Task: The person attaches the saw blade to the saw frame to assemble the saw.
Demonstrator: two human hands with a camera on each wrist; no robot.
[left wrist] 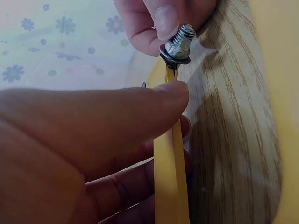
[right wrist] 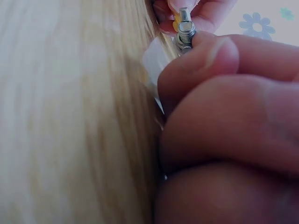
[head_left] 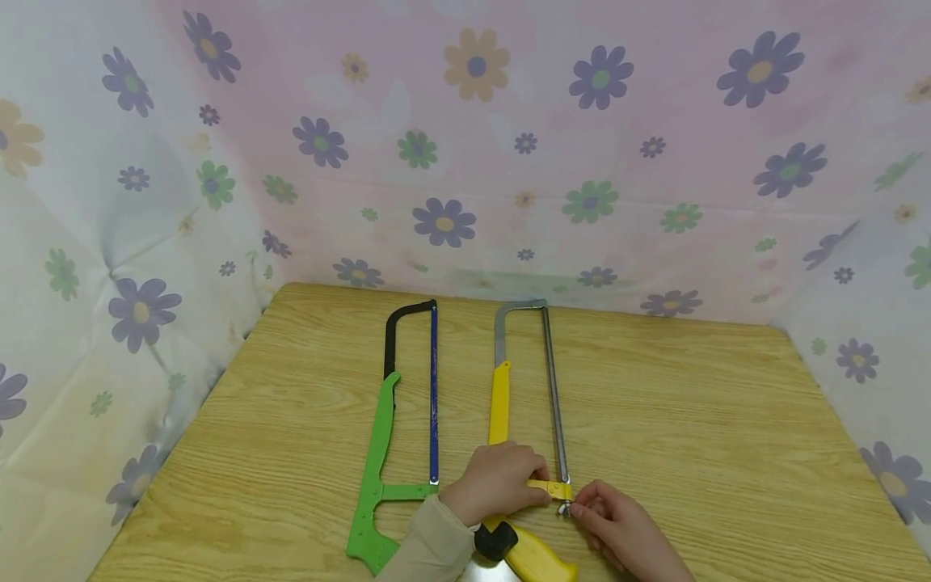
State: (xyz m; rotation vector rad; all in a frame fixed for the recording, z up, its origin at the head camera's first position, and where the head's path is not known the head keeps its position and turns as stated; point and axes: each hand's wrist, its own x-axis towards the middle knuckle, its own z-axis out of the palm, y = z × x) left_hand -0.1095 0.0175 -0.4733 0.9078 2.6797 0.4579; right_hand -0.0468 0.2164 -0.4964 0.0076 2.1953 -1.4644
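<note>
A hacksaw with a yellow frame (head_left: 499,404), a grey metal front and a grey blade (head_left: 554,388) lies on the wooden table. My left hand (head_left: 502,483) grips its yellow crossbar (left wrist: 164,186), the thumb on one side and the fingers on the other. At the crossbar's end sits a threaded bolt with a wing nut (head_left: 564,509); the bolt's thread (left wrist: 186,31) shows in the left wrist view. My right hand (head_left: 621,525) pinches the wing nut with thumb and forefinger, the other fingers curled below. The left forearm partly covers the yellow handle (head_left: 540,558).
Left of the yellow saw lies a second hacksaw with a green frame (head_left: 378,453), black front and blue blade (head_left: 434,388). My left sleeve (head_left: 436,540) overlaps its lower end. Flowered cloth (head_left: 524,186) hangs behind and beside the wooden table (head_left: 691,404).
</note>
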